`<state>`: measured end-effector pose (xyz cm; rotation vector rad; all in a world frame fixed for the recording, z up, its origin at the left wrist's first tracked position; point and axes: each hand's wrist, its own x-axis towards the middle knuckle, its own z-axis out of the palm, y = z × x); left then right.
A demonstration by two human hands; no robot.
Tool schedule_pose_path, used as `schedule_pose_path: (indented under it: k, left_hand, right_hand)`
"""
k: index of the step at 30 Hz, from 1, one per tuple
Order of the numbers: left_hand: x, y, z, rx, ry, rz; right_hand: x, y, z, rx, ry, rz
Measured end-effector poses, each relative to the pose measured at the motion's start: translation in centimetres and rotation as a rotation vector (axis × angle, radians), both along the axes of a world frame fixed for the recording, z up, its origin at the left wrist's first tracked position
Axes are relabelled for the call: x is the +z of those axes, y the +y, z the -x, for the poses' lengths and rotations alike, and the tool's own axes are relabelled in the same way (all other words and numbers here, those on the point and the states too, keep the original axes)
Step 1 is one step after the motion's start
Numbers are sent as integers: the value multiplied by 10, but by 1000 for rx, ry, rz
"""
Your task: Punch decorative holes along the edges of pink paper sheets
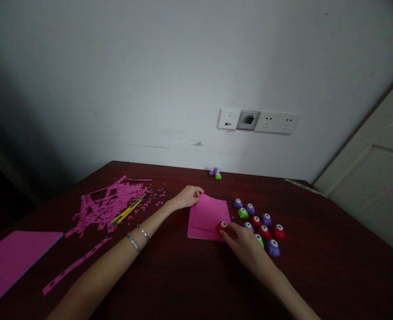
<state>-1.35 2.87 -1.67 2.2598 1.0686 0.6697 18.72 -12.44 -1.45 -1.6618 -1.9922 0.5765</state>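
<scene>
Dark red table (169,284). Nearest, the right hand (248,246) pinches a red punch (221,226) at the pink sheet's (211,211) near right corner; pressing there would need flat paper. The left hand (187,197), half-curled, touches its far left corner, grip unclear. Small punches (218,176) sit by the table's far edge.

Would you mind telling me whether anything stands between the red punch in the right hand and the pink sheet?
Nothing visible does: the right hand holds the red punch at the near right corner of the pink sheet; the other nearby punches sit farther right.
</scene>
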Motion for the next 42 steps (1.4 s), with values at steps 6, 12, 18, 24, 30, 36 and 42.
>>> schedule_pose_path:
  k: [6, 12, 18, 24, 30, 36, 42]
  left_hand:
    - [-4, -1, -3, 108, -148, 305]
    - [1, -1, 2, 61, -145, 429]
    - [14, 0, 8, 144, -274, 431]
    - [12, -1, 5, 195, -434, 439]
    - [1, -1, -1, 215, -454, 441]
    - [-4, -3, -4, 195, -460, 430]
    - [-3, -6, -7, 176, -470, 441]
  right_hand:
    - [-1, 0, 1, -24, -39, -11]
    - [8, 0, -2, 29, 25, -13]
    - [16, -2, -2, -76, 170, -26]
    - [4, -1, 4, -161, 396, 58]
    - [0, -1, 5, -171, 352, 10]
    - [0, -2, 10, -152, 193, -151]
    - [2, -1, 12, -161, 137, -182]
